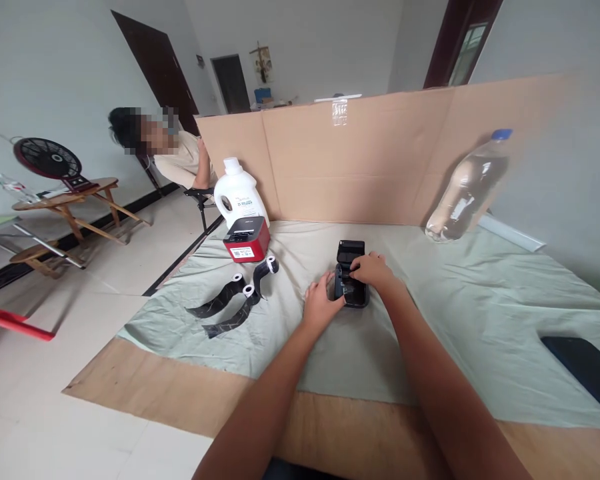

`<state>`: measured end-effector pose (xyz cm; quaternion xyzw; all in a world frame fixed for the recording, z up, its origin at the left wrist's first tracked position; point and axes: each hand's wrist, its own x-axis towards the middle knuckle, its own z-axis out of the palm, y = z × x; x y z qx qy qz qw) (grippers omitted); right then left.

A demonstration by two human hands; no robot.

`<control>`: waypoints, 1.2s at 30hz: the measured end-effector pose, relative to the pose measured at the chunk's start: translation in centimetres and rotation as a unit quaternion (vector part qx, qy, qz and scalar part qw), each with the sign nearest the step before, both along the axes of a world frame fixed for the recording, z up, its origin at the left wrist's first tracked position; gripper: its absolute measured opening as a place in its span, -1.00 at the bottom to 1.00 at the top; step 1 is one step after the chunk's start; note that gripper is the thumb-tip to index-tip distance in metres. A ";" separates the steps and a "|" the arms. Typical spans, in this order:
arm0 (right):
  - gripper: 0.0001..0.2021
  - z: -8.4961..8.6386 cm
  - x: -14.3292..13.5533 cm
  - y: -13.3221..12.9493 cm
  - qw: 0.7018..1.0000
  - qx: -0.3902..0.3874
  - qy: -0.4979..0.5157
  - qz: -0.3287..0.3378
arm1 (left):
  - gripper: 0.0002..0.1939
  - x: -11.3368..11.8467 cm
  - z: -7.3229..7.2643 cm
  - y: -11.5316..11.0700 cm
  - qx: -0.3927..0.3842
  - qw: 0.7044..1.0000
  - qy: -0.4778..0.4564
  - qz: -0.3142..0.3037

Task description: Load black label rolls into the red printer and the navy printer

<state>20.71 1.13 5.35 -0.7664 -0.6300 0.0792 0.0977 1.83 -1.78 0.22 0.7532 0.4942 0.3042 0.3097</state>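
Observation:
A small black device (354,293), which looks like a portable receipt printer, lies on the cloth with its lid (351,251) raised at the far end. My left hand (323,300) holds its left side, the thumb on the near left edge and the other fingers along the side. From the right, my right hand (373,270) reaches over the opening. Its fingers are bent together near the lid's hinge, and whatever they hold is hidden. To the left lie several paper rolls (249,291) with dark printed strips unrolled.
Behind the rolls stand a red and black printer (247,240) and a white jug (237,190). A cardboard panel (350,160) closes off the back. A large clear bottle (467,190) leans at the right; a dark phone (583,367) lies near the right edge. A person (185,157) sits beyond the panel.

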 end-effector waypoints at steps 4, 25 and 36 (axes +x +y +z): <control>-0.77 -1.0 -0.4 0.5 1.000 -0.013 -0.003 -0.024 | -0.18 0.0 0.2 -0.1 -0.002 1.000 -0.011 -0.001; -0.84 7.7 -13.3 2.1 0.974 0.181 0.107 0.087 | -0.50 -0.2 0.3 0.0 0.011 1.000 0.012 -0.008; -0.69 0.6 -18.3 11.0 0.998 -0.017 0.056 0.024 | -0.34 0.1 -1.3 0.4 0.041 0.997 -0.036 -0.047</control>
